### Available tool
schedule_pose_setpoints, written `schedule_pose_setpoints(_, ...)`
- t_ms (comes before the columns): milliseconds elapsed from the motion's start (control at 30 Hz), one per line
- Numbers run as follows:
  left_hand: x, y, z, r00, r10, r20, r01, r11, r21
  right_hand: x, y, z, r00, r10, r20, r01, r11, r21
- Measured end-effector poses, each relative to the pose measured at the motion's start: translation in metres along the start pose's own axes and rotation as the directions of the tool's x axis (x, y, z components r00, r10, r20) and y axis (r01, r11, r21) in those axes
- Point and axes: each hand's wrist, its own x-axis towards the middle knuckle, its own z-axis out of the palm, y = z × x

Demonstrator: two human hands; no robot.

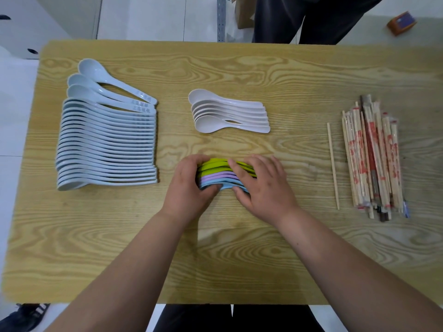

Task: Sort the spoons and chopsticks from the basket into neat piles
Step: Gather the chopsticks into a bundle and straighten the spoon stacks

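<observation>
The left grip (191, 185) is curled round the bowl end of a stack of coloured spoons (215, 173), fingers over the far side and thumb on the near side. The right grip (263, 185) lies over the handles, clamped on the same stack with fingers spread across the top and thumb against the near edge. The stack shows green on the far side, then purple, then blue nearest the person, and it sits on the surface (239, 68) about mid-width, nearer the person's edge than the far one.

Bare wood lies on all sides of it. A clear strip separates it from the white spoons (227, 113) nested just beyond. A wider gap on the left runs to the long overlapping row of pale blue spoons (107, 144), whose bowls reach close to the left edge. To the right, a single bare chopstick (332, 164) lies well apart from the right grip, and past it the pile of wrapped chopsticks (374, 159). The near part of the surface is crossed only by the forearms. Someone in dark trousers (311, 20) stands at the far edge.
</observation>
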Motion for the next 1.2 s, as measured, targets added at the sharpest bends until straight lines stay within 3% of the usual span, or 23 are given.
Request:
schedule_pose_setpoints(167, -0.001, -0.006, 0.006, 0.993, 0.111, -0.027, -0.111, 0.993, 0.027, -0.001, 0.005, 0.001, 0.998, -0.048, -0.04, 0.048, 0.999, -0.01)
schedule_pose_setpoints(300, 0.002, -0.009, 0.012, 0.97, 0.242, 0.012, -0.239, 0.953, 0.188, 0.0, 0.009, 0.0, 0.992, -0.104, -0.064, 0.107, 0.993, 0.048)
schedule_pose_setpoints(500, 0.007, -0.016, 0.011, 0.952, 0.305, 0.021, -0.3, 0.922, 0.244, -0.006, 0.028, 0.0, 0.997, -0.068, 0.029, 0.065, 0.994, 0.094)
schedule_pose_setpoints(700, 0.01, -0.014, 0.011, 0.908, 0.393, 0.146, -0.418, 0.876, 0.24, -0.004, 0.028, 0.001, 0.993, -0.064, 0.095, 0.057, 0.996, 0.075)
schedule_pose_setpoints(1200, 0.014, -0.012, 0.005, 0.894, 0.419, 0.161, -0.449, 0.832, 0.326, -0.004, 0.025, -0.004, 0.988, -0.047, 0.146, 0.042, 0.998, 0.037)
